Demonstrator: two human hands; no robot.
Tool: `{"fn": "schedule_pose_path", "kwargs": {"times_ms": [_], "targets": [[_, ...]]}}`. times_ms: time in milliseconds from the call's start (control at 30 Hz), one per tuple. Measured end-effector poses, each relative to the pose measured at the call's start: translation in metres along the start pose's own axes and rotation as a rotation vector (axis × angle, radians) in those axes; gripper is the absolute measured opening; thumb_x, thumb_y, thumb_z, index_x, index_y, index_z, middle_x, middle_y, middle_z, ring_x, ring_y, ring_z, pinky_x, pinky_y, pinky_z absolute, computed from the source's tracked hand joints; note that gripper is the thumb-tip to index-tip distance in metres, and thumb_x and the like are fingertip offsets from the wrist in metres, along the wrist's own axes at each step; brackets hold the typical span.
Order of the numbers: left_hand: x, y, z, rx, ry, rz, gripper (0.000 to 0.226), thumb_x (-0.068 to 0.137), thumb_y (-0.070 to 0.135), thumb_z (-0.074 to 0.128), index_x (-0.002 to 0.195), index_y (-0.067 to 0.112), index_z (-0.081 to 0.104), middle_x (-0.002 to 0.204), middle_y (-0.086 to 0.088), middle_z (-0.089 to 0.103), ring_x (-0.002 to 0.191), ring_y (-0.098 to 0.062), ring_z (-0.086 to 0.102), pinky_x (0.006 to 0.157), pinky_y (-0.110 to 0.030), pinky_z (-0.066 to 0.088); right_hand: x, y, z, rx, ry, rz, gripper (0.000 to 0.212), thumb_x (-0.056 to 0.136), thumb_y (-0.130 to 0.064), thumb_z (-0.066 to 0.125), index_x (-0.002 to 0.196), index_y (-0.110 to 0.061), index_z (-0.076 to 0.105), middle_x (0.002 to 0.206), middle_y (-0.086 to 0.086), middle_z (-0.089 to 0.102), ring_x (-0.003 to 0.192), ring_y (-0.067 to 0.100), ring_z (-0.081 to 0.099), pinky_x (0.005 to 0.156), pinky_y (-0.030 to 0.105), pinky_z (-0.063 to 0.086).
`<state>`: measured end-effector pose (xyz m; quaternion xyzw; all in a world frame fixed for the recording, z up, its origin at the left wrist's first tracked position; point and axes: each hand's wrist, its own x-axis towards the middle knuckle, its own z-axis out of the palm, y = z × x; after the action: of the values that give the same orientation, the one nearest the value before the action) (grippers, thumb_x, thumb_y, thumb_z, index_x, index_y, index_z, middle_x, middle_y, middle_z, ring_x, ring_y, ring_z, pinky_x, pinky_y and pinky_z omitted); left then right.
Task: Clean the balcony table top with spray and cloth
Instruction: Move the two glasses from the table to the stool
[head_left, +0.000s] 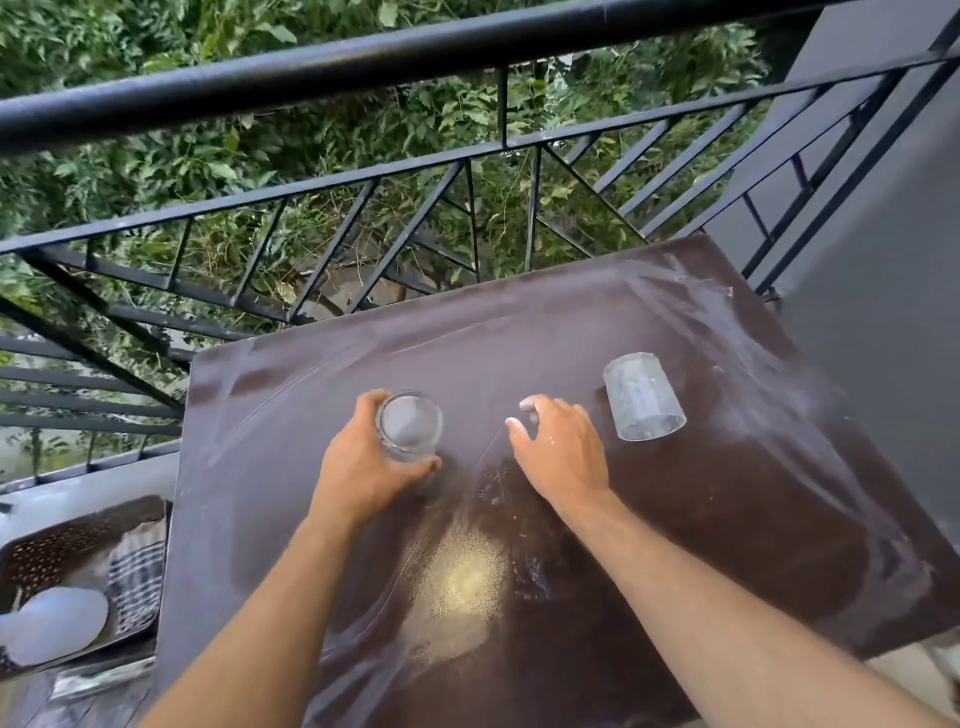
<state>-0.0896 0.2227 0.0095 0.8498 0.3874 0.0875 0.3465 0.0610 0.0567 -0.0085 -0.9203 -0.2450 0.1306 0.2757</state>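
The brown bench (571, 332), dusty and streaked white, runs its long axis left to right beside the black railing (363, 57). Two glasses stand on it: the left hand (358, 467) has its grip clasped round one glass (410, 428); an upturned glass (643, 397) sits right of the released right hand (563, 449). A checked cloth (137, 577) lies low left, off the bench.

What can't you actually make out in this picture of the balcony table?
- Head view: the spray bottle; a white rounded thing on the tray is too blurred to identify.
- The checked cloth is partly cut off by the table top edge.
- The left hand hides the near side of its glass, so any contents are unclear.
- Whether the right hand touches the table.
- The table's near edge, hidden by arms and frame.
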Motion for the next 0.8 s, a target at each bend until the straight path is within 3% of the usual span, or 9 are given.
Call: {"fn": "schedule_pose_path", "kwargs": {"times_ms": [100, 333, 567, 800], "targets": [[-0.005, 0.002, 0.012, -0.159, 0.060, -0.104, 0.088, 0.058, 0.037, 0.094, 0.129, 0.029, 0.043, 0.114, 0.007, 0.064, 0.102, -0.018, 0.060, 0.089, -0.035, 0.051, 0.002, 0.003, -0.001, -0.008, 0.012, -0.020, 0.032, 0.093, -0.039, 0.058, 0.120, -0.023, 0.062, 0.110, -0.003, 0.067, 0.111, 0.023, 0.050, 0.089, 0.040, 0.048], [-0.024, 0.003, 0.034, -0.296, 0.120, -0.202, 0.083, 0.060, 0.033, 0.095, 0.124, 0.032, 0.043, 0.111, 0.011, 0.061, 0.099, -0.012, 0.057, 0.085, -0.025, 0.041, 0.014, 0.010, -0.008, -0.030, 0.097, 0.006, 0.034, 0.091, -0.037, 0.061, 0.121, -0.021, 0.063, 0.111, 0.000, 0.067, 0.108, 0.026, 0.050, 0.093, 0.036, 0.044], [-0.033, -0.005, 0.048, -0.292, 0.130, -0.251, 0.092, 0.058, 0.040, 0.095, 0.131, 0.036, 0.039, 0.114, 0.012, 0.061, 0.102, -0.014, 0.059, 0.089, -0.031, 0.048, 0.012, 0.010, -0.002, -0.089, 0.076, -0.029, 0.035, 0.091, -0.035, 0.061, 0.122, -0.022, 0.062, 0.113, 0.000, 0.066, 0.111, 0.026, 0.049, 0.092, 0.039, 0.045], [-0.031, -0.011, 0.050, -0.245, 0.119, -0.248, 0.098, 0.057, 0.042, 0.095, 0.136, 0.034, 0.037, 0.117, 0.012, 0.059, 0.104, -0.015, 0.057, 0.097, -0.037, 0.049, 0.055, 0.025, -0.024, -0.374, 0.276, 0.008, 0.044, 0.078, -0.025, 0.070, 0.119, -0.019, 0.058, 0.114, 0.008, 0.058, 0.106, 0.033, 0.049, 0.086, 0.043, 0.041]]}}
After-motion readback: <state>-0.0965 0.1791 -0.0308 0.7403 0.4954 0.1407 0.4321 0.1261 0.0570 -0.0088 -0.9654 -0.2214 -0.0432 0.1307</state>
